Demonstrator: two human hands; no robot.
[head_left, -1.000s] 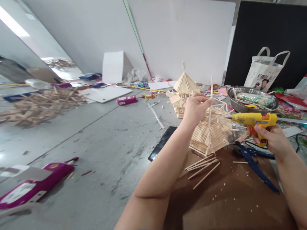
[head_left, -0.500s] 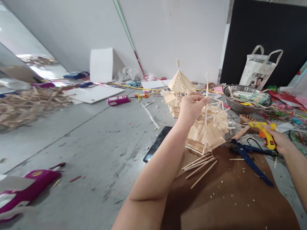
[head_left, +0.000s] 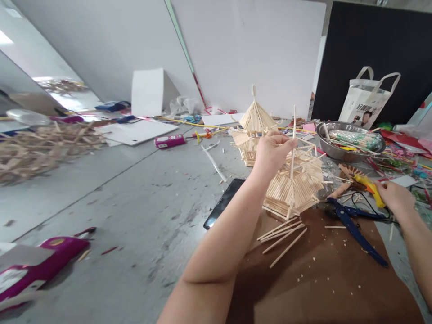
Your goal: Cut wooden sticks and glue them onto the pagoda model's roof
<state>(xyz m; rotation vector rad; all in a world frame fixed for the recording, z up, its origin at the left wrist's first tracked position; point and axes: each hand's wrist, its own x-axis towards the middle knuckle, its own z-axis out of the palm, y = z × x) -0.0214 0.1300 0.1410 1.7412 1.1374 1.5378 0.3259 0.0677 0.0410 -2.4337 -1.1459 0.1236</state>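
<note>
Left hand (head_left: 274, 150) is clamped on a thin wooden stick (head_left: 294, 120), pinched between thumb and fingertips; stick is held near upright over the front stick model (head_left: 293, 194). Lower end touching the roof or not: can't be told. Right hand (head_left: 396, 196) is closed on the rear of a yellow plastic glue gun (head_left: 369, 185), tilted, slightly blurred. Front model is built of pale, slim sticks, ribbed, with sloping many-sided roof panels; it is set at the far edge of a smooth brown sheet (head_left: 324, 297), dotted with pale crumbs (head_left: 314, 258). Loose sticks (head_left: 288, 247) are fanned just before it. Widest room is offered by the grey surface (head_left: 135, 211), left of the forearm (head_left: 229, 234). Right side is crowded: blue-handled pliers (head_left: 354, 229) are laid between model and right hand. Behind, a pointed-roof model (head_left: 258, 118) is partly hidden by the left hand. Phone (head_left: 222, 202) is partly covered by the forearm; a metal bowl (head_left: 347, 156) is placed behind right, filled with packaged sticks.
</note>
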